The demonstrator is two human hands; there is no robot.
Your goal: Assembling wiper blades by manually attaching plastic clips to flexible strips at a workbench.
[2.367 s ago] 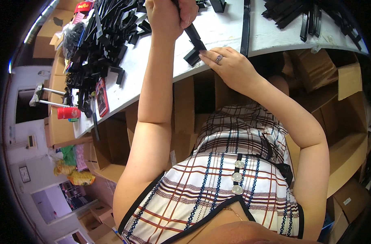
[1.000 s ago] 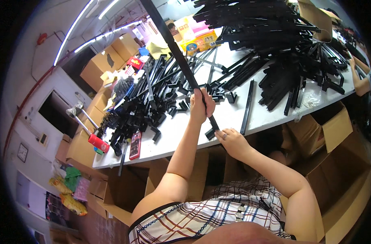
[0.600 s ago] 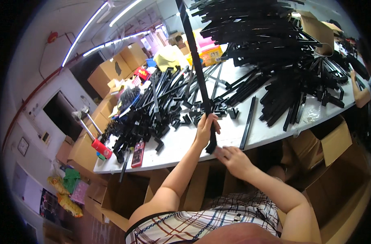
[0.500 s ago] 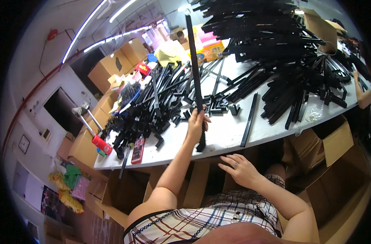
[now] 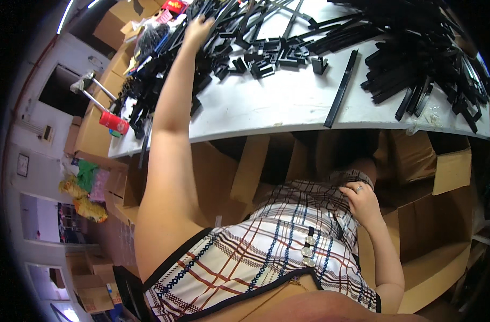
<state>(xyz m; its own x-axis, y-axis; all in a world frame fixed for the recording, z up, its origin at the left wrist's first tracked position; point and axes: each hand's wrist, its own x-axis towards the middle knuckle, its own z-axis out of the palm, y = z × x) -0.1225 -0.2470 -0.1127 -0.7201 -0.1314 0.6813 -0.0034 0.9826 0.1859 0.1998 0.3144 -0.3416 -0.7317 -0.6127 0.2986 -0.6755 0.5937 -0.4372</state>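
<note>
My left arm stretches far forward over the table, and my left hand (image 5: 198,32) is in among a heap of long black bars (image 5: 223,24). Its fingers are bent together against the bars; what lies inside them is hidden. My right hand (image 5: 361,201), with a ring on one finger, rests over my lap against the plaid dress (image 5: 288,220). Its fingers are loosely bent and hold nothing that I can see. Several short black bracket-like pieces (image 5: 266,56) lie right of my left hand. A single black bar (image 5: 341,88) lies apart on the white table (image 5: 239,107).
Another large heap of black bars (image 5: 400,64) covers the table's right side. A red can-like object (image 5: 114,123) sits at the left end. Open cardboard boxes (image 5: 432,231) stand below the front edge at right, and more cardboard (image 5: 218,172) is under the table.
The view has tipped down. My left hand has gone from holding a black bar upright to the heap on the left; that upright bar no longer shows. My right hand has drawn back to my lap.
</note>
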